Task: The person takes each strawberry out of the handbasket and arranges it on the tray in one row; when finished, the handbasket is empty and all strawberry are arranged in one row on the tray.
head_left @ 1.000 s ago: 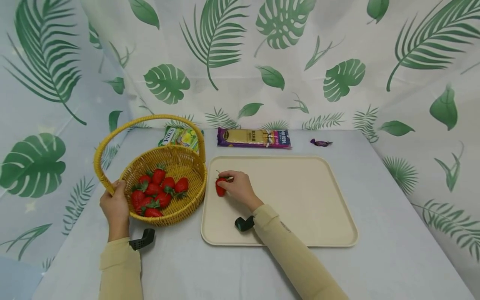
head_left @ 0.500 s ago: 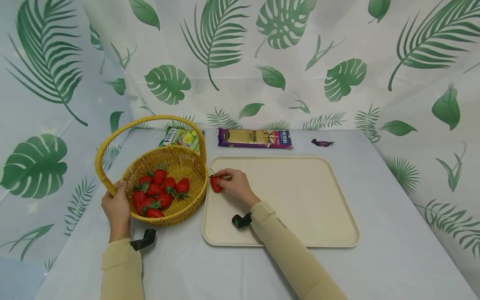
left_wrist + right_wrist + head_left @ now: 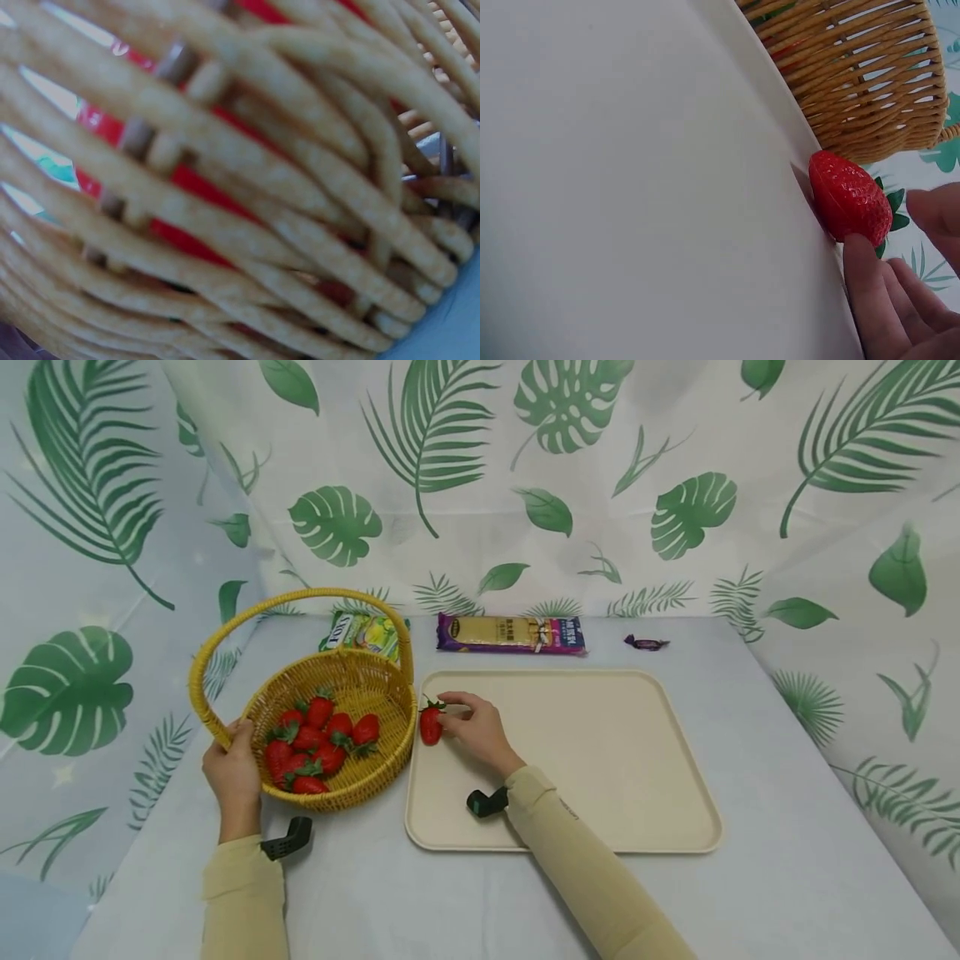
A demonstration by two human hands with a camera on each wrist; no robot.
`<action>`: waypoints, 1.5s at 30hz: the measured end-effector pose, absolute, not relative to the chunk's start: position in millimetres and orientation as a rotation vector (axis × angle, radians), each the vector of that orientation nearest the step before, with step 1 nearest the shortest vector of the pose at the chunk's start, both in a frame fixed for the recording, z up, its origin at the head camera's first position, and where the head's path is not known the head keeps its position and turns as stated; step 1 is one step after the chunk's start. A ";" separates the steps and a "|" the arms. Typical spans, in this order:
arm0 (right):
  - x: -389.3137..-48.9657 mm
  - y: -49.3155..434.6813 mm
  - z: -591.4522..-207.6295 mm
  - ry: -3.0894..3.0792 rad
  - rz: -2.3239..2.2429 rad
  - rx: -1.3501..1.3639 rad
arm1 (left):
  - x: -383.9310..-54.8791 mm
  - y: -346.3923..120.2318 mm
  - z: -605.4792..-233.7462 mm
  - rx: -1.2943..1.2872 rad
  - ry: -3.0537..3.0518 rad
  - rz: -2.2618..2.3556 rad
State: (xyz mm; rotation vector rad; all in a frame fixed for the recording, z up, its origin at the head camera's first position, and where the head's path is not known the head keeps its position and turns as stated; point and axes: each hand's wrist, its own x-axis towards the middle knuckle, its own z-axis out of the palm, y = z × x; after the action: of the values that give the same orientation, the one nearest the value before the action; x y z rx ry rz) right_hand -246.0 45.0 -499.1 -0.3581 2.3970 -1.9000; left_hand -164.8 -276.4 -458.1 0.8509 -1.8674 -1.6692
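My left hand (image 3: 234, 768) grips the yellow wicker basket (image 3: 375, 785) at its left side, where the handle meets the rim. Several red strawberries (image 3: 307, 739) with green leaves lie inside it. The left wrist view is filled by the basket's weave (image 3: 300, 202), with red showing through the gaps. A single strawberry (image 3: 431, 725) lies at the left edge of the beige tray (image 3: 570, 760), leaves pointing to the back. My right hand (image 3: 480, 731) is beside it. In the right wrist view, one fingertip touches the strawberry (image 3: 851, 199), while another finger stands apart from it.
Behind the basket lies a green Fox's candy bag (image 3: 367, 633). A long purple-and-yellow packet (image 3: 510, 635) lies behind the tray, and a small purple wrapped candy (image 3: 647, 643) lies farther right. A leaf-print cloth (image 3: 465, 485) hangs at the back.
My right hand has moved slightly left with the strawberry, and its fingers have loosened from it. The strawberry now lies at the tray's left edge. My left hand stays on the basket.
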 end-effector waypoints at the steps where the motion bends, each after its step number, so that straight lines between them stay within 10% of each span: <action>1: -245.6 46.5 -498.5 2.395 -1.930 -0.344 | -165.1 -275.2 -458.1 0.846 -1.869 -1.670; 18: -219.3 19.9 -445.3 2.101 -2.239 -0.552 | -163.4 -272.8 -454.0 0.832 -1.833 -1.675; 45: -214.3 -81.1 -424.2 2.113 -1.225 -1.195 | -161.6 -273.7 -459.3 0.829 -1.907 -1.518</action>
State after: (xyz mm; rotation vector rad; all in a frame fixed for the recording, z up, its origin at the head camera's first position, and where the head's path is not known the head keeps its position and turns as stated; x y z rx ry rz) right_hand -214.3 -81.1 -424.2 -1.1952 2.1129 -1.2251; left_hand -161.6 -273.7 -459.3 0.8288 -1.9073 -1.5179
